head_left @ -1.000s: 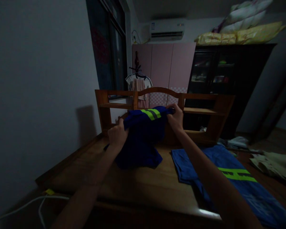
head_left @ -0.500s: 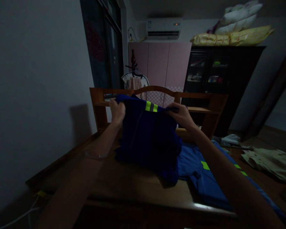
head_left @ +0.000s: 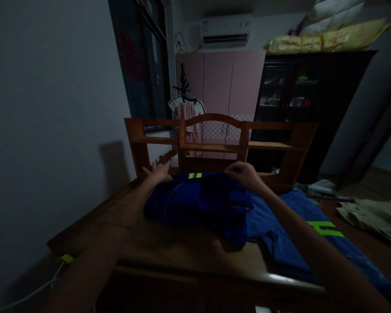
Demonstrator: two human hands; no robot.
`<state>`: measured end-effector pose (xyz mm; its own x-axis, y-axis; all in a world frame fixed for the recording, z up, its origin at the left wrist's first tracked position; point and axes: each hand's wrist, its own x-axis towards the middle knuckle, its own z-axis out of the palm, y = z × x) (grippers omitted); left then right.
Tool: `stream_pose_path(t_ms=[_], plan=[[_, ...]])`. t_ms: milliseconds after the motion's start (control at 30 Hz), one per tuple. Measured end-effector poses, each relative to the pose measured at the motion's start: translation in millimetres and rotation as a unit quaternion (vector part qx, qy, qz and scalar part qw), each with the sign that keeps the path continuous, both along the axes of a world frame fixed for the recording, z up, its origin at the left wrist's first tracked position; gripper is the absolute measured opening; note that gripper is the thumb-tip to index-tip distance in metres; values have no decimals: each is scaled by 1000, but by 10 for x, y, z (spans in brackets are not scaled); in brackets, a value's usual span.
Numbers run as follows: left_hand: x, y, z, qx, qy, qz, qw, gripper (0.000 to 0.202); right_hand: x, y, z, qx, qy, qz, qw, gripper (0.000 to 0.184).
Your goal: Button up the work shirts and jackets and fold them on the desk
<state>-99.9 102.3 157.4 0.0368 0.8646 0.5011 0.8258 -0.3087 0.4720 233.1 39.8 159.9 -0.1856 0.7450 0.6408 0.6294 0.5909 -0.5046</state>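
A dark blue garment [head_left: 198,202] with a yellow-green reflective stripe lies in a heap on the wooden table [head_left: 182,252]. My left hand [head_left: 158,172] rests at its far left edge with fingers stretched out flat. My right hand [head_left: 244,174] lies on its far right edge, fingers curled down onto the cloth. A lighter blue garment [head_left: 313,230] with yellow-green stripes is spread to the right, partly under the dark one.
A wooden shelf unit [head_left: 221,141] stands at the table's far edge. Behind are pink wardrobes [head_left: 221,82], a dark glass cabinet [head_left: 296,91] with bedding on top, and an air conditioner [head_left: 226,32]. Beige cloth [head_left: 371,215] lies on the floor at the right. A white cable [head_left: 35,289] trails at lower left.
Both hands have lowered the dark blue garment from mid-air onto the table, where it now lies flat. My left hand has opened out at its edge.
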Motion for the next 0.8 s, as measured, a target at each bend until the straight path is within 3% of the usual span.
stream_pose_path(t_ms=[100,133,200,300,400,533,600,733,800], plan=[[394,-218,-11,-125,14,-179,976,72,-186,-62,70,40,2,2,999,19],[536,-286,-27,-135,6,-242,961,76,-257,-96,91,48,5,8,999,19],[781,-386,-90,-123,11,-299,946,81,-386,-181,124,53,10,43,998,19],[970,-422,-234,-84,53,-264,959,61,-459,-295,125,23,33,131,991,26],[920,-379,-340,-88,63,-240,965,20,-285,-278,37,2,49,141,989,58],[643,-370,-338,-33,-25,-271,962,22,224,-52,-262,20,-37,46,998,96],[499,-393,-304,7,-82,-259,962,27,452,63,-472,-26,-79,41,996,108],[307,-410,-231,50,-148,-160,975,30,618,161,-849,-189,-70,106,974,99],[256,-384,-198,72,-180,-128,973,33,566,146,-950,-221,-36,162,961,94]])
